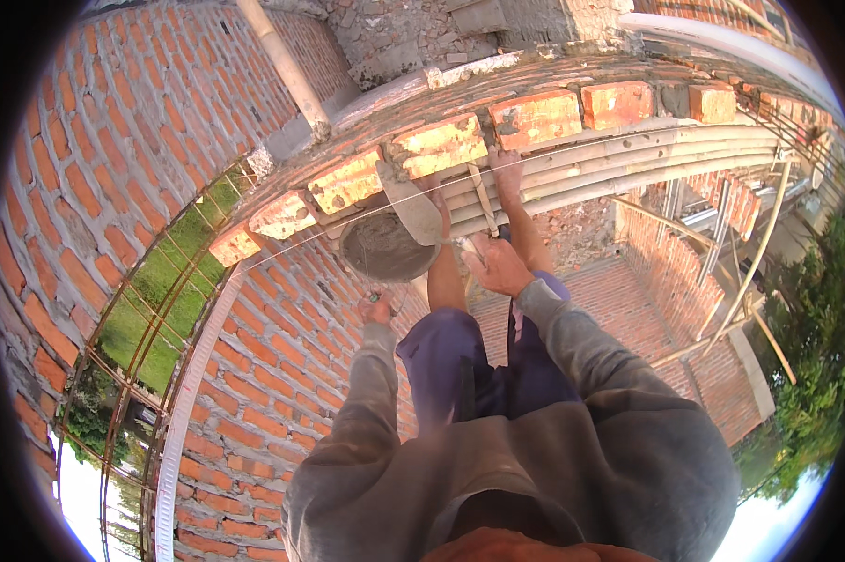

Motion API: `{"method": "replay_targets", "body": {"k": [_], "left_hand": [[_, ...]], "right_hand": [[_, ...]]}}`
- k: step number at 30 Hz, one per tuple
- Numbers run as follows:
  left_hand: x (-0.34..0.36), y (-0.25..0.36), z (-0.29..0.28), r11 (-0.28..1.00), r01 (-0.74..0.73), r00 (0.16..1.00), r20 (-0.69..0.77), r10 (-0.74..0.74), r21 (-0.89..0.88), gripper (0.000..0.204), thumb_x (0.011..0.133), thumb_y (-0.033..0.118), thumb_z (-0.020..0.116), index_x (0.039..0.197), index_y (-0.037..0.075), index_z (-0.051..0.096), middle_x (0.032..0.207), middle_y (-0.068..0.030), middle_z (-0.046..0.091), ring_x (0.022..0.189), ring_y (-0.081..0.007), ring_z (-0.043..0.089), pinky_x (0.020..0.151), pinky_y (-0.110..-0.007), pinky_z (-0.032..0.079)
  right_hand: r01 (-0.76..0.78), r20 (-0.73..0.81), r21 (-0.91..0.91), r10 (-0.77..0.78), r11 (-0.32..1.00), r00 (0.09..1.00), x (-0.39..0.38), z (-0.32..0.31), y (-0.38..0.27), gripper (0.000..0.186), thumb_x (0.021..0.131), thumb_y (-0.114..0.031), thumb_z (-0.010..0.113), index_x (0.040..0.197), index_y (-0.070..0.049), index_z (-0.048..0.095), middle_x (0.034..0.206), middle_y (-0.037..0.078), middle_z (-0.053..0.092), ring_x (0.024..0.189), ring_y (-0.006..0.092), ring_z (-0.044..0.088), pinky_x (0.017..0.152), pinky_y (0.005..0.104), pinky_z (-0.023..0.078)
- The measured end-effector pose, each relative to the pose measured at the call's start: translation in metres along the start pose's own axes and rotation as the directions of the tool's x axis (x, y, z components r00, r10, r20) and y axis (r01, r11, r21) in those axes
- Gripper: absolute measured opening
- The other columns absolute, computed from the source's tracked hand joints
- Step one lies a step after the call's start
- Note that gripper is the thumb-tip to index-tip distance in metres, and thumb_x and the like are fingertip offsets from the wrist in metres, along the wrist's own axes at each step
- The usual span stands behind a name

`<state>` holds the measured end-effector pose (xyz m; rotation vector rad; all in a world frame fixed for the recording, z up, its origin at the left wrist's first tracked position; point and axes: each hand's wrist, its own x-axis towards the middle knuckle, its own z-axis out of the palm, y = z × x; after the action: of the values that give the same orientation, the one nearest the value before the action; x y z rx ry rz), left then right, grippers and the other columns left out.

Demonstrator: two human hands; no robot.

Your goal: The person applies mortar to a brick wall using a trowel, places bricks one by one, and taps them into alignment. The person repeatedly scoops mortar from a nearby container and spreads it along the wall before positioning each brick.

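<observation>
My right hand (499, 266) is closed around the handle of a trowel (415, 208). Its grey, mortar-smeared blade points up and left, its tip near a brick (345, 183) in the row on top of the wall. Under the blade sits a round bucket (344, 245) holding wet grey mortar (377, 251). Beside the bucket's near edge is my left hand (377, 307), fingers curled in. A small greenish bit shows at them, too small to name. A thin string line (544, 150) runs along the near side of the bricks.
Bamboo poles (628, 173) lie side by side below the brick row, by my bare feet (507, 173). A bamboo pole (286, 70) leans beyond the wall. Rusty rebar (151, 337) stands at the left. Lower brick walls (666, 272) and bamboo scaffolding (755, 244) are at the right.
</observation>
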<state>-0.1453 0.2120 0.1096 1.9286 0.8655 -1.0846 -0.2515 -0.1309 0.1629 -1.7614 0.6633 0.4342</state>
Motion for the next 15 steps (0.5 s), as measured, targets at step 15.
{"method": "replay_targets", "body": {"k": [15], "left_hand": [[0.002,0.043,0.041,0.857,-0.356,0.926,0.264,0.27,0.372,0.036,0.095,0.036,0.078,0.103,0.001,0.079,0.102,-0.0153,0.081,0.088,-0.0236,0.074,0.083,-0.042,0.056]], "right_hand": [[-0.175,-0.12,-0.064,0.166,0.983,0.979,0.024,0.121,-0.083,0.035,0.106,-0.031,0.057,0.111,0.004,0.057,0.09,0.028,0.072,0.081,0.0477,0.072,0.076,0.056,0.056]]}}
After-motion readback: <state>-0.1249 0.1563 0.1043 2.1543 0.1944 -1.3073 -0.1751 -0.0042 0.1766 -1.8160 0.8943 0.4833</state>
